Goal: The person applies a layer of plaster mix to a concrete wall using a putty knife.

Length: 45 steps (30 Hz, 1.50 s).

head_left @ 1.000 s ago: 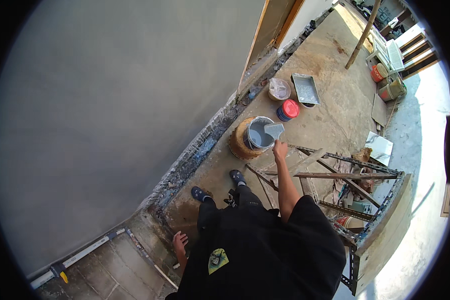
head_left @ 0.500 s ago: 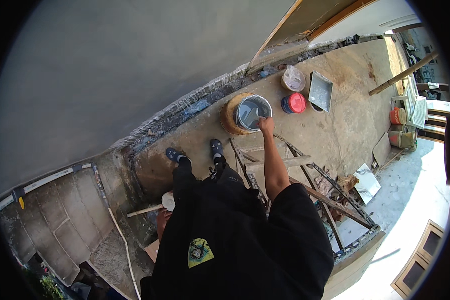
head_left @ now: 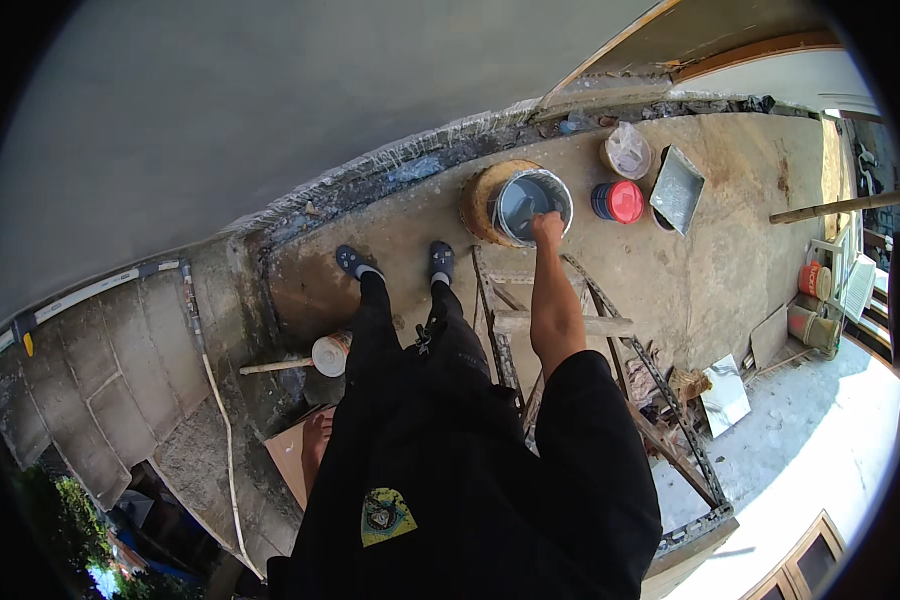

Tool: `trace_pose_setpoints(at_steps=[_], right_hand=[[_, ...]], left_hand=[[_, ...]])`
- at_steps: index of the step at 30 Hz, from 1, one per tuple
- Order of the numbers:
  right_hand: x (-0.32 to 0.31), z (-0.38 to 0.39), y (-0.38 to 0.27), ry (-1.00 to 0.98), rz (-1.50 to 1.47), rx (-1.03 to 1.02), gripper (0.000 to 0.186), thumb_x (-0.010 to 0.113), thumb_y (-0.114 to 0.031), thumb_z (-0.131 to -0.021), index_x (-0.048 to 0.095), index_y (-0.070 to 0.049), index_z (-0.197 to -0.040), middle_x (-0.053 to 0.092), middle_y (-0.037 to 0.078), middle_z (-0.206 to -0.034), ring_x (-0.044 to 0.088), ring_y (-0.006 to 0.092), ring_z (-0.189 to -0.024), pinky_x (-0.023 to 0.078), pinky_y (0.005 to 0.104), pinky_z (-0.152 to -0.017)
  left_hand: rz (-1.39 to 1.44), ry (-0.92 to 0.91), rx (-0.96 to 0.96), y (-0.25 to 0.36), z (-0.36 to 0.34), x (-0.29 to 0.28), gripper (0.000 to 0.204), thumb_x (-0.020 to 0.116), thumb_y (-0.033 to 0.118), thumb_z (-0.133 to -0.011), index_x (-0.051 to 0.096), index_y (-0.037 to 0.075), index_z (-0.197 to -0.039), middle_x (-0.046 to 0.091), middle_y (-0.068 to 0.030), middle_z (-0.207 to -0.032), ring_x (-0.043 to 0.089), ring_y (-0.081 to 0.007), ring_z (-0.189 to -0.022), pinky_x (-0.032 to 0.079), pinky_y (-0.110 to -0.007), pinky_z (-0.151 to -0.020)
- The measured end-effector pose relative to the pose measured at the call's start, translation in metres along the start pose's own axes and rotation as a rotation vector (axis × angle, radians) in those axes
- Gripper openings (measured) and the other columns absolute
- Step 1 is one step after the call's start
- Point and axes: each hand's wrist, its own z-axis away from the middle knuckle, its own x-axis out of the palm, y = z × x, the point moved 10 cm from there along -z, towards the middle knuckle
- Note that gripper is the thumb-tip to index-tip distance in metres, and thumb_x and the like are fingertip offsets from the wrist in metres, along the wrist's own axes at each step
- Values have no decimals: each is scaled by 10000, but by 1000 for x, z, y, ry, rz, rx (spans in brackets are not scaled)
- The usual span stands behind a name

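My right hand (head_left: 547,229) is closed at the near right rim of a bucket of grey paint (head_left: 533,205). Whatever its fingers grip is hidden inside the bucket. The bucket rests on a larger brown, round drum (head_left: 482,205). Low on the left, partly behind my black shirt, my left hand (head_left: 317,432) hangs with fingers loosely extended and nothing visible in them. It is nearest to a brown board (head_left: 290,458). Beyond it is a small white-topped pail (head_left: 331,354), with a wooden stick (head_left: 275,366) reaching left from it.
Close to my right arm stands a wooden trestle (head_left: 620,327). Farther right are a red-lidded can (head_left: 624,202), a plastic-lined tub (head_left: 628,152) and a paint tray (head_left: 679,188). A grey wall (head_left: 270,110) runs along the far left. A thin pole (head_left: 220,430) lies at left.
The view has shifted, so the bucket and right hand appear farther right and higher. My right hand sits deeper over the rim. My left hand is now farther from the small pail.
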Motion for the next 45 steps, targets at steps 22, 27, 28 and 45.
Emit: trace_pose_setpoints(at_steps=[22,27,28,45], right_hand=[[57,95,32,-995,-1378,800,225,467,44,-739,400,88,-949,489,138,-805,464,169,-610,422,302,-572],[62,93,38,-1032,-1531,808,84,407,-63,-737,373,6,-772,393,76,-630,281,121,-438,259,232,-359],[62,97,36,-1032,-1531,803,84,407,-63,-737,373,6,-772,393,76,-630,281,121,-438,259,232,-359],[-46,74,57,297,-262,-351,341,576,-304,-794,642,30,-807,561,134,-580,532,229,-467,412,361,-452]], left_hand=[[433,47,-178,-71,-104,12,405,437,415,-892,497,123,-1167,618,-80,-944,593,-190,-803,464,-386,-706],[530,79,-179,-27,-108,16,408,447,386,-874,505,119,-1177,604,-101,-1003,582,-233,-903,421,-427,-811],[532,78,-175,-28,-110,16,408,447,386,-874,505,119,-1177,604,-101,-1003,582,-233,-903,421,-427,-811],[634,58,-239,-80,-126,25,459,405,387,-866,457,100,-1220,582,-113,-1058,551,-249,-974,405,-414,-865]])
